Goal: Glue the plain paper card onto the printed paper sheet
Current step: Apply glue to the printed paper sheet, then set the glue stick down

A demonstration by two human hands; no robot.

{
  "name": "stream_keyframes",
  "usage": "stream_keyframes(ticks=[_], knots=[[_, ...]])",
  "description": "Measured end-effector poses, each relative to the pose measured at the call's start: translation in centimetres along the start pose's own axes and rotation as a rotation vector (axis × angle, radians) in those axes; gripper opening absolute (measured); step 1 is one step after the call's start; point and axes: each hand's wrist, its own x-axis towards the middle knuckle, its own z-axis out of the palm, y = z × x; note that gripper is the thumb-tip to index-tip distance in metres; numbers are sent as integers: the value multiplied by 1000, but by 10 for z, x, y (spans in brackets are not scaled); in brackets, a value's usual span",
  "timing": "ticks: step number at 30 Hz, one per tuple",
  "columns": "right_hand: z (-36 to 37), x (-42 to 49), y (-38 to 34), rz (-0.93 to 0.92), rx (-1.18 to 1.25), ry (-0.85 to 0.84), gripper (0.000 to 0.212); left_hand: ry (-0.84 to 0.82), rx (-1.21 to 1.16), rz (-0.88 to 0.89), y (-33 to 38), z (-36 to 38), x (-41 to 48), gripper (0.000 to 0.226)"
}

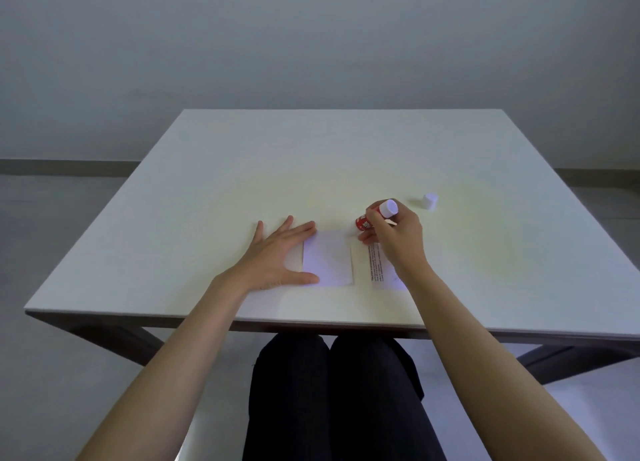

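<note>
Grey walls backed a pale surface (pixel 214 170); left hand (pixel 277 253), fingers spread flat, pinned the plain card (pixel 329 258). Right hand (pixel 398 235) gripped the uncapped glue stick (pixel 375 215) over the printed sheet (pixel 379 270), cap (pixel 430 201) aside: gluing stage, next likely spreading adhesive

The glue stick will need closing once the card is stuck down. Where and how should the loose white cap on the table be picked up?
Pinch the cap across its round side wall, coming straight down from above. It appears to stand on end on the table, clear of everything else, just beyond the right hand, which holds the glue stick, so the right-hand side suits best.
</note>
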Motion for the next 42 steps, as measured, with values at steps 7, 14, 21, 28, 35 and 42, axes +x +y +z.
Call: stream_keyframes(ticks=[7, 14, 21, 28, 35, 42], knots=[[29, -35, 3, -23, -21, -319, 14, 2, -30, 3, 0, -1, -1, 107], [21, -23, -2, -41, -92, -177, 15, -30, -28, 6, 2, -4, -1, 114], [23, -38, -1, -3, -100, -273, 16, -46, -20, -5, 2, -4, -1, 107], [29, -43, 0, 58, -60, -350, 17, -35, -68, -17, 2, -6, 0, 95], [6, -25, -9, -18, 109, -25, 13, 115, 43, -58, 14, 3, 2, 100], [1, -26, -1, 28, 138, -6, 15, 201, 0, -130, 27, 15, 13, 90]])
